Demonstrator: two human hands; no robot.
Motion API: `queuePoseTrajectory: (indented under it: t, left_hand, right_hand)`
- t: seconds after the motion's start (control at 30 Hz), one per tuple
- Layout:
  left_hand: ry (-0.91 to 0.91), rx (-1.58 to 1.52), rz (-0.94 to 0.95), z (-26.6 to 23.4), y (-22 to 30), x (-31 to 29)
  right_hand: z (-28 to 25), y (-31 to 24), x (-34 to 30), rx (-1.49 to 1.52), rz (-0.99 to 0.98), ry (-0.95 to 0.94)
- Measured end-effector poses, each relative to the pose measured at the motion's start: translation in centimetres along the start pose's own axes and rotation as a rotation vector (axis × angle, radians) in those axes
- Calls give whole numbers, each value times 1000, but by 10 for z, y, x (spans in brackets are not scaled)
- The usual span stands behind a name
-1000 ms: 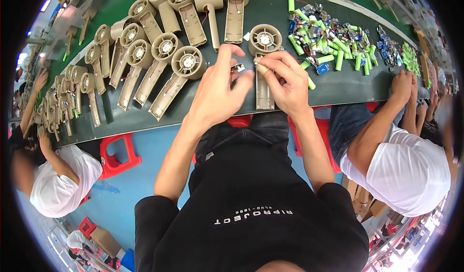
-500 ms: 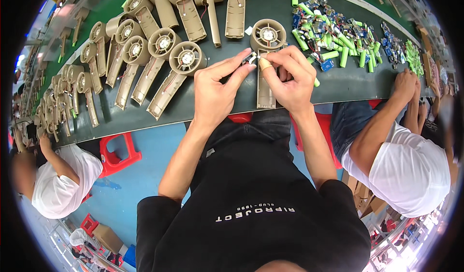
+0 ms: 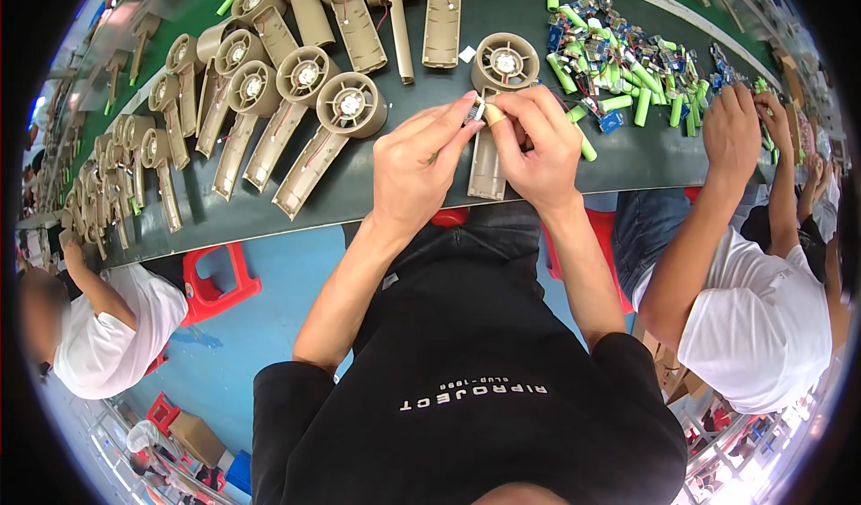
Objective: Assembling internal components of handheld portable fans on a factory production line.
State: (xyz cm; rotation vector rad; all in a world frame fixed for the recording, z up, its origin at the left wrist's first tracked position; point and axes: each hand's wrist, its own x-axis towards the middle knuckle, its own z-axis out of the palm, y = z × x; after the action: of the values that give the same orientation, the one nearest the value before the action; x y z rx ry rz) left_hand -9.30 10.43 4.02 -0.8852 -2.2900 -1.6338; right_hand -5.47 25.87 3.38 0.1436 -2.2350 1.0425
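head view: a long dark workbench [image 3: 377, 191] carries rows of beige fan housings [image 3: 296, 101] and a heap of green battery cells [image 3: 619, 65]. judging by this, the step in hand is fitting a small part onto 1 beige housing [image 3: 489, 160] lying under both hands; next calls for seating it squarely. left hand [image 3: 417, 169] and right hand [image 3: 538, 146] meet fingertip to fingertip, both pinched tight on a small silvery part [image 3: 478, 110] just above that housing's handle, beside its round head.
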Motion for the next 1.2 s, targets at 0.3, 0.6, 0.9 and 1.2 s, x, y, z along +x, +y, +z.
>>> queuePoseTrajectory:
  t: [0.3,0.6,0.9,1.2]
  left_hand:
    - [-29,4,80,0,-10,8]
    - [-13,-17,100,3,-10,6]
    - [-59,-72,22,1,-9,11]
    - [-47,-273,-390,-2,12,19]
  right_hand:
    - [0,3,5,-69,-106,33]
    - [-1,-1,0,-23,-12,13]
    - [-3,2,8,3,-42,20]
    - [-17,-37,-18,287,708,-6]
